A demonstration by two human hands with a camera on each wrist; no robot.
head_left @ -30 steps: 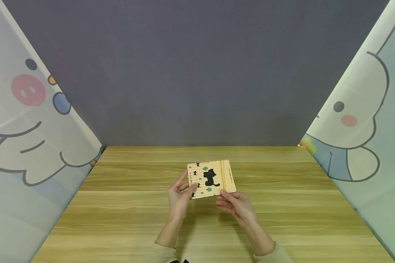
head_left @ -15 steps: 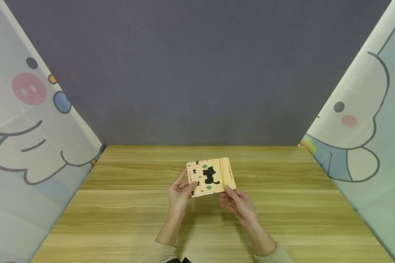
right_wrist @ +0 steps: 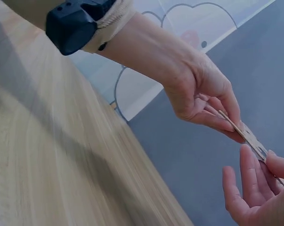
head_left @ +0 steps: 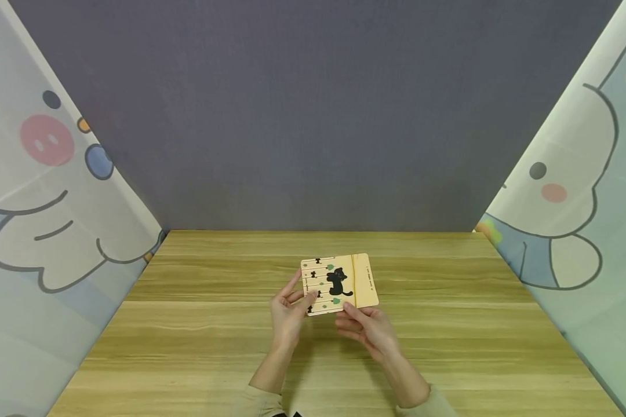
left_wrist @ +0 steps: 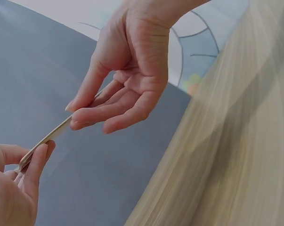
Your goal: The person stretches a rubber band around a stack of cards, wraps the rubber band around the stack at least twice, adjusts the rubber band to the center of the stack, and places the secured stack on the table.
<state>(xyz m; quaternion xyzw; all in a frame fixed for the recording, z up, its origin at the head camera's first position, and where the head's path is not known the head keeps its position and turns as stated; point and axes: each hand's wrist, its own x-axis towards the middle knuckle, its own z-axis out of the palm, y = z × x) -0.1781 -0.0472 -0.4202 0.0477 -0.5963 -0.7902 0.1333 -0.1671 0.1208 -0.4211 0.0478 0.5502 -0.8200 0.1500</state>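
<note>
Dark cloth fills the far wall (head_left: pixel 313 116) at twelve o'clock, with cartoon-printed sheets at ten (head_left: pixel 31 231) and two (head_left: pixel 558 255), and from where I stand a wood-grained counter (head_left: pixel 198 324) spreads below. Over its middle, held up off the wood, is a thin cream booklet (head_left: pixel 338 282) with a black cat on its face. Its long axis runs from a shade under nine o'clock to a shade above three.

From the left hand (head_left: pixel 286 318), the booklet reaches away toward two o'clock; that grip is closed on its nine o'clock end, thumb on top and fingers behind. From the right hand (head_left: pixel 371 332) it lies toward eleven; that grip pinches the six o'clock edge, the other fingers loosely bent beneath.

Crosswise near the three o'clock end runs a yellow band (head_left: pixel 354 281), the right hand much the nearer to it. The right thumb sits just beside it; whether the hidden fingers touch it, I cannot tell.
</note>
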